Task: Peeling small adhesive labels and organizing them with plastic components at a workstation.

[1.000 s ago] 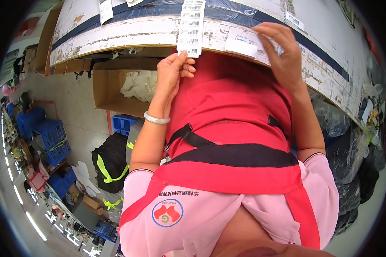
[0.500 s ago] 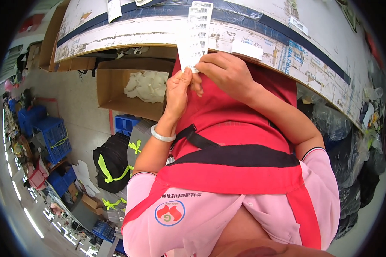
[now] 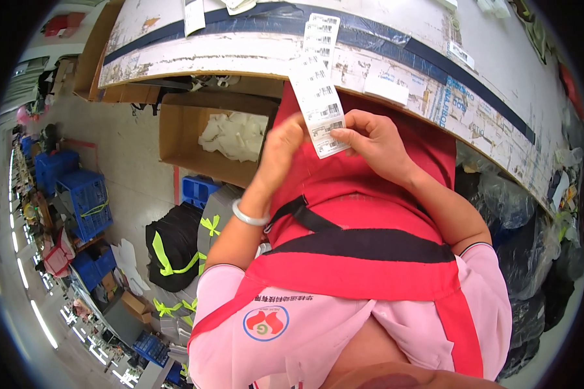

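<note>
Your left hand (image 3: 280,150) and right hand (image 3: 373,136) both pinch the lower end of the long white paper strip of barcode labels (image 3: 319,97), fingers closed on it, hanging over the worn white table's near edge (image 3: 240,59) above the red apron (image 3: 363,194)

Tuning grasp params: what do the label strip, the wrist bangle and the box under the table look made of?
Label strip: thin matte paper, bends and hangs limp.
Bangle on left wrist: pale, glossy, rigid ring; jade or plastic, unclear.
Box: brown corrugated-looking cardboard, matte, flaps open.
</note>
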A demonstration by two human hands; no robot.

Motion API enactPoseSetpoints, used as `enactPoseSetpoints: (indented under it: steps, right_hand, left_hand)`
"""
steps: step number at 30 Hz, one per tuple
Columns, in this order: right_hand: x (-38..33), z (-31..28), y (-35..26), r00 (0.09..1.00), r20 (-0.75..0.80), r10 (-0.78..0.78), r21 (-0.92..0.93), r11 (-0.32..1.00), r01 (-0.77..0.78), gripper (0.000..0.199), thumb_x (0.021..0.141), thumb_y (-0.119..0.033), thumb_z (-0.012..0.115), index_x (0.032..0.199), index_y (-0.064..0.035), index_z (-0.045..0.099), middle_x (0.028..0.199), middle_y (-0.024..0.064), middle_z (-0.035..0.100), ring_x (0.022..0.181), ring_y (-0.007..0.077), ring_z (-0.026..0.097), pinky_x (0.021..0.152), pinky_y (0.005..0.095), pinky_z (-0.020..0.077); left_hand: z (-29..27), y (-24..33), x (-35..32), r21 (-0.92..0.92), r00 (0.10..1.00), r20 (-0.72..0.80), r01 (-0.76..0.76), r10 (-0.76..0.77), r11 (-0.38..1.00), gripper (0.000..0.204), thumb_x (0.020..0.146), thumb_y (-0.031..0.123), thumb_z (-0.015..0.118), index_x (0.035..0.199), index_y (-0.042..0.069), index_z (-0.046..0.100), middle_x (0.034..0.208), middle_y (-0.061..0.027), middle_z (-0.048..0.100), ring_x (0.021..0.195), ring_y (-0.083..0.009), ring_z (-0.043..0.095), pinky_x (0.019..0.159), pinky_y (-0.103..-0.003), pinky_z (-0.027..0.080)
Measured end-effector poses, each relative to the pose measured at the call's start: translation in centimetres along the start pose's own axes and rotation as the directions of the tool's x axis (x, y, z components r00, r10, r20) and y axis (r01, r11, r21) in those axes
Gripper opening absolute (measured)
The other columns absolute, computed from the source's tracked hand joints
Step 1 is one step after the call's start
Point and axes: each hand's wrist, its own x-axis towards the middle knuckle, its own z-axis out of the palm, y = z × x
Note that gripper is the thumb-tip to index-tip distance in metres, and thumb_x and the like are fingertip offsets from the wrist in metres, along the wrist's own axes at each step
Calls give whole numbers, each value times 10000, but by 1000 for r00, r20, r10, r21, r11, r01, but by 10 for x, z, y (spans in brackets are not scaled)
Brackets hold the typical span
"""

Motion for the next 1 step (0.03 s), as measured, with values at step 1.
enactPoseSetpoints:
  steps: [1]
  right_hand:
    - [-3,-2,2,999,37,-8,-170,985,14,131,975,-180,690,996,-56,723,835,36,712,716,67,605,652,223,499]
  left_hand:
    - [-7,3,8,-55,1000,24,0,1,999,633,1056,490,496,1391,-46,526,1258,-97,665,1206,-134,585,1048,-283,439]
